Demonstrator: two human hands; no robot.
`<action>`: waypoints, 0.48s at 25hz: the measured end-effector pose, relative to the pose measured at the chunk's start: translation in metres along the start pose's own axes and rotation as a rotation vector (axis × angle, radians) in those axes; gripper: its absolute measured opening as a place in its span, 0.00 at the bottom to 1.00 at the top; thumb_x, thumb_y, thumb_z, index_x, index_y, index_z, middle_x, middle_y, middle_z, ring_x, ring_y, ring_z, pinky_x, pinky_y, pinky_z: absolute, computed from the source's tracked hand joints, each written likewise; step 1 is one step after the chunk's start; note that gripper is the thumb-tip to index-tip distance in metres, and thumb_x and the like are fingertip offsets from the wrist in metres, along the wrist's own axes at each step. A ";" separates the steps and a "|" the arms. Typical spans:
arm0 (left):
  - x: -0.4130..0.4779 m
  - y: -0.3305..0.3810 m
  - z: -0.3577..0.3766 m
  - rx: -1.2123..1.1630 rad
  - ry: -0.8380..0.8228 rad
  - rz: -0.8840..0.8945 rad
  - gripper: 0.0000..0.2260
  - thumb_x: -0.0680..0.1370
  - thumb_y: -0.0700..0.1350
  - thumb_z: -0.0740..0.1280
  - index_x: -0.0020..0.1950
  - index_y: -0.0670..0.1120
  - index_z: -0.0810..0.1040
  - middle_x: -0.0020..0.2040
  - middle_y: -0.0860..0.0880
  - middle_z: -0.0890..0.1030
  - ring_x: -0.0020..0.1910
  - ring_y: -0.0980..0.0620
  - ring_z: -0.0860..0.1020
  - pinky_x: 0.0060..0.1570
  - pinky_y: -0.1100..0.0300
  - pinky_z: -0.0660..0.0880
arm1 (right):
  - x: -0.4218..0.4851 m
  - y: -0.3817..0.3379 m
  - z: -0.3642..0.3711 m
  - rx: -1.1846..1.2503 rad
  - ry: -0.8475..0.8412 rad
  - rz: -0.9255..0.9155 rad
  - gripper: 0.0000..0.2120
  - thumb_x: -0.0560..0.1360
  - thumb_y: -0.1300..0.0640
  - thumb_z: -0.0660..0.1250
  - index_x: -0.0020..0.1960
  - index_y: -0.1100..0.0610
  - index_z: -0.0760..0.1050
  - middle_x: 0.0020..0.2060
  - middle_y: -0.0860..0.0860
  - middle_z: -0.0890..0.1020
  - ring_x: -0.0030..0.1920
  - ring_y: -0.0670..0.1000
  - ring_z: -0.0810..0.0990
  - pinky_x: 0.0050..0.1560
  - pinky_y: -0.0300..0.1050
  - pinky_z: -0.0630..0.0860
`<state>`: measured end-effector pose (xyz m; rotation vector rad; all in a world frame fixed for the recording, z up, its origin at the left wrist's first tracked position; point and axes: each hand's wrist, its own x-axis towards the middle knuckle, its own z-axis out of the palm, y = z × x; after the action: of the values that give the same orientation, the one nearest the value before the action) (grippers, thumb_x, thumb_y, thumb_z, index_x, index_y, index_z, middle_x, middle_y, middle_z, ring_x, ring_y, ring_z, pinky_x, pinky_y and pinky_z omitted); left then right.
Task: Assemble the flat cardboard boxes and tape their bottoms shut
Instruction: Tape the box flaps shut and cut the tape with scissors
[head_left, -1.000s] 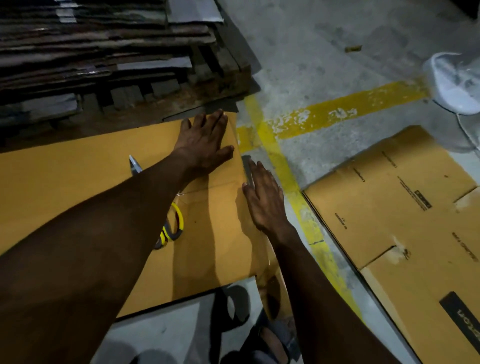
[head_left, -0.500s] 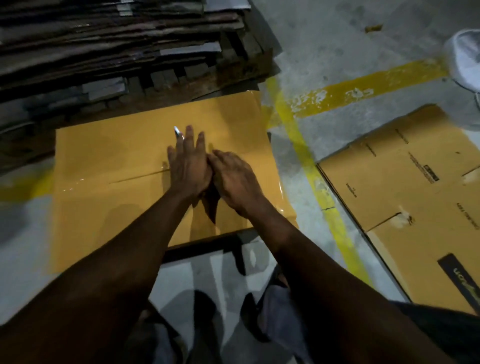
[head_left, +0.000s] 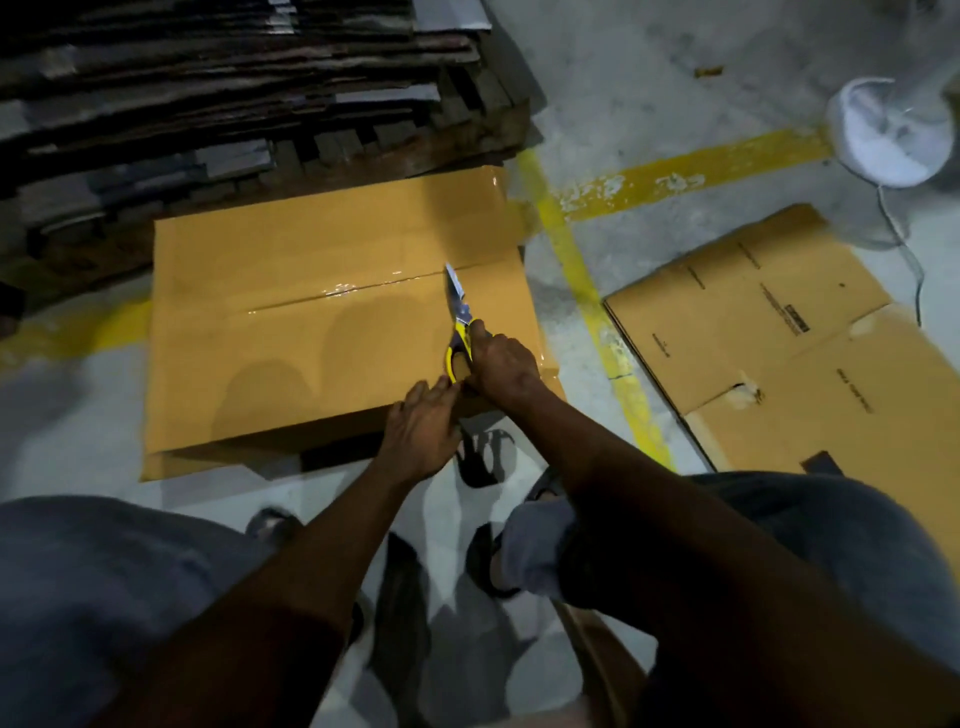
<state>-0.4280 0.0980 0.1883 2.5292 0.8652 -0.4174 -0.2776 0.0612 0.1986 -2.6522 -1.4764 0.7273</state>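
Saw tan cardboard box (head_left: 291, 249) seam taped; right hand (head_left: 503, 365) clamped yellow-handled scissors (head_left: 458, 317) atop box; grip of left hand (head_left: 422, 427) unclear; trimming likely left.

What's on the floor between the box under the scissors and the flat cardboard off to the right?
Only a painted yellow line crossing bare concrete floor separates the box from the flat cardboard, as the head view shows.

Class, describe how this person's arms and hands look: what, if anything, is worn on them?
The left arm and right arm are bare, with no sleeve in view. The left hand and right hand wear no gloves; no watch, ring or band shows.
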 end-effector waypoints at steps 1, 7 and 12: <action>-0.008 0.003 0.006 -0.021 0.041 0.013 0.27 0.76 0.46 0.61 0.75 0.47 0.63 0.74 0.46 0.65 0.72 0.40 0.62 0.65 0.44 0.66 | 0.001 0.001 -0.003 0.030 -0.002 0.007 0.30 0.74 0.58 0.69 0.71 0.61 0.60 0.59 0.61 0.78 0.58 0.64 0.78 0.52 0.52 0.74; 0.006 0.072 0.052 -0.835 0.022 -0.383 0.18 0.76 0.42 0.70 0.65 0.41 0.74 0.57 0.45 0.79 0.56 0.43 0.78 0.47 0.58 0.73 | 0.024 0.069 -0.030 -0.169 0.092 -0.215 0.21 0.79 0.50 0.62 0.68 0.60 0.67 0.56 0.61 0.80 0.56 0.63 0.79 0.51 0.52 0.74; 0.043 0.125 0.081 -1.161 -0.003 -0.551 0.30 0.72 0.48 0.74 0.70 0.46 0.65 0.61 0.48 0.77 0.57 0.49 0.76 0.56 0.53 0.74 | 0.040 0.164 -0.069 -0.131 0.027 -0.242 0.20 0.73 0.58 0.70 0.64 0.57 0.76 0.54 0.60 0.83 0.55 0.62 0.80 0.47 0.47 0.71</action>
<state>-0.3269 -0.0085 0.1386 1.2215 1.2956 -0.0189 -0.1007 0.0170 0.2056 -2.4934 -1.8545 0.5923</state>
